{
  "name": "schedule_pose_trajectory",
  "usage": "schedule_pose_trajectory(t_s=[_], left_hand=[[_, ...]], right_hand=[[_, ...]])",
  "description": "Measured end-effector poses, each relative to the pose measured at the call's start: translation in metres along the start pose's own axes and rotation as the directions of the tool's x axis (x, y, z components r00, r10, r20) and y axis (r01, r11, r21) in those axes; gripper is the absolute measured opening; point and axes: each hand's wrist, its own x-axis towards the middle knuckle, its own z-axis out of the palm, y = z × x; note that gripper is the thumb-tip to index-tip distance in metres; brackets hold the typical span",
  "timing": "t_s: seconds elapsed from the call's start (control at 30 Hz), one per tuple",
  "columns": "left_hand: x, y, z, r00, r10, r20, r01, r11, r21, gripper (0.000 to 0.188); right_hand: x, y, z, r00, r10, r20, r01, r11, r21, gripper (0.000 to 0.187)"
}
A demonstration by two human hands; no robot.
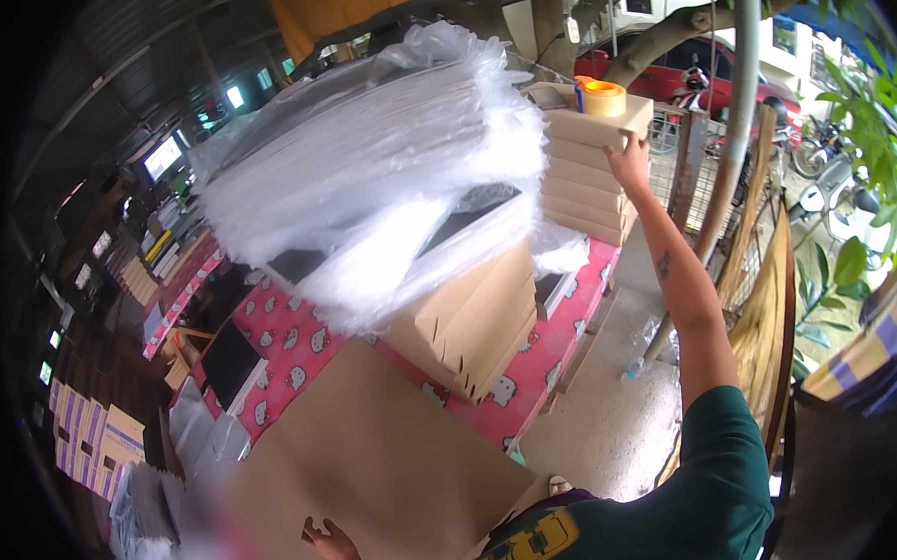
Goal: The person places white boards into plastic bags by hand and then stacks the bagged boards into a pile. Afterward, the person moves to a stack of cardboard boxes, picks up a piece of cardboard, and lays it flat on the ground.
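My right hand reaches far forward, its fingers bent around the near edge of the top flat cardboard box in a stack. On that stack sit a roll of yellow tape and a small dark flat object. Close to my body, my left hand rests at a large plain brown cardboard piece, fingers loosely bent and apart, nothing in them. Between the hands, a tall pile of clear plastic-wrapped flat items leans on another stack of cardboard boxes.
A pink patterned cloth covers the table. A black flat panel lies at its left. Purple-striped cartons and plastic bundles stand lower left. A metal pole and wire fence rise on the right, with parked vehicles beyond.
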Motion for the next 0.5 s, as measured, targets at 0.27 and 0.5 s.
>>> schedule_pose_trajectory(t_s=[0.27, 0.5], left_hand=[[-0.033, 0.013, -0.057, 0.989, -0.112, -0.097, 0.114, 0.993, 0.019, 0.037], [-0.072, -0.002, -0.067, 0.955, -0.216, -0.204, 0.24, 0.965, 0.105, 0.032]], right_hand=[[0.129, -0.004, 0.06, 0.989, 0.096, 0.116, -0.049, 0.934, -0.355, 0.079], [0.153, -0.003, 0.085, 0.991, 0.122, 0.048, -0.079, 0.847, -0.525, 0.066]])
